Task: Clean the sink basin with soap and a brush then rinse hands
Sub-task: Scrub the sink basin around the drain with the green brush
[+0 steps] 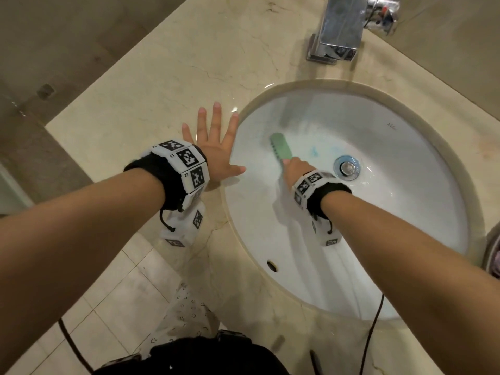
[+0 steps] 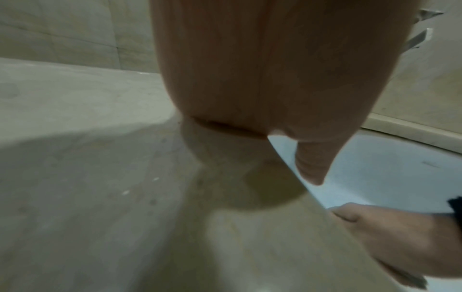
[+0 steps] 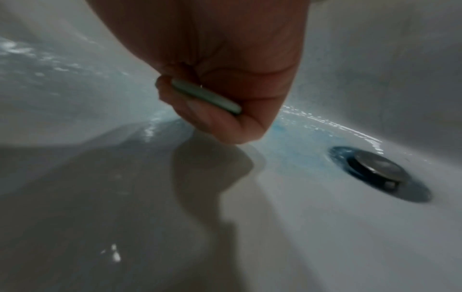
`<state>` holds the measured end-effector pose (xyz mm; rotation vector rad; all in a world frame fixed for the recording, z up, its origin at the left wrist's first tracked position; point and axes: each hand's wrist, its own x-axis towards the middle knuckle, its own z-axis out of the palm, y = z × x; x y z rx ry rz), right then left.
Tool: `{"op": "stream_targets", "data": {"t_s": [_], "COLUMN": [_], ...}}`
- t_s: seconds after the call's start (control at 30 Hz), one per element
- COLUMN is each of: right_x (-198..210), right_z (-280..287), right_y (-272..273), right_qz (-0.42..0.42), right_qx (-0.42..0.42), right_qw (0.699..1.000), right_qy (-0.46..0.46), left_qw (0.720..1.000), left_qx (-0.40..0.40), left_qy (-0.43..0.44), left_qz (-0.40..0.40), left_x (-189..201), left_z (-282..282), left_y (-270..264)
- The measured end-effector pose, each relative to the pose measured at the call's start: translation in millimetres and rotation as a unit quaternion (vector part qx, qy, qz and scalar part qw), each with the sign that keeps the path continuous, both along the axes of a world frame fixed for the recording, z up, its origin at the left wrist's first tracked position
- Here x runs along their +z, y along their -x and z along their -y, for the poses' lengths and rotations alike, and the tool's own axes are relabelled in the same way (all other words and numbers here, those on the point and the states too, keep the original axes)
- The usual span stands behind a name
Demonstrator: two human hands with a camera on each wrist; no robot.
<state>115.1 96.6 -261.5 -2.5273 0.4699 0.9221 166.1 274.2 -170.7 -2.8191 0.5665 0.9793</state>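
Seen from above, a white oval sink basin point(image 1: 405, 212) fills the centre and right of the frame, set in a beige marble countertop point(image 1: 162, 90). The right hand point(image 1: 296, 169) reaches into the basin, fingers curled tight around the handle of a pale green brush point(image 1: 281, 147), whose head lies against the basin's left wall, left of the metal drain point(image 1: 347, 167). Blue soap point(image 1: 313, 151) smears the porcelain between brush and drain. The left hand point(image 1: 216, 155) lies flat on the countertop at the basin's left rim, fingers spread straight, holding nothing. A chrome faucet point(image 1: 341, 28) stands at the upper right.
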Motion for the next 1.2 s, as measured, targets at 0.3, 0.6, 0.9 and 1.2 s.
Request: {"op": "stream_targets", "data": {"t_s": [0.3,0.6,0.9,1.2], "right_x": [-7.3,-9.9,4.3,30.6], "right_z": [23.8,4.1,39.4,94.4], "right_y": [2.6,-0.6,-2.0,-0.8], "right_qz": [0.031,0.022,0.045,0.071], "right_qx": [-0.027,-0.038,-0.001,0.023], "right_qw": [0.997,0.998,0.987,0.966], "right_qy": [0.071,0.037,0.153,0.249], "left_qw": [1.0,1.0,1.0,1.0], "left_qx": [0.001,-0.002,-0.005,-0.001], "left_qy": [-0.002,-0.001,-0.012,-0.002], "left_qz": [0.006,0.012,0.003,0.014], "left_x": [-1.8,-3.3,-1.8,-4.4], "left_z": [0.8,0.8,0.8,1.8], "left_y": [1.1,1.4,-0.2,0.5]}}
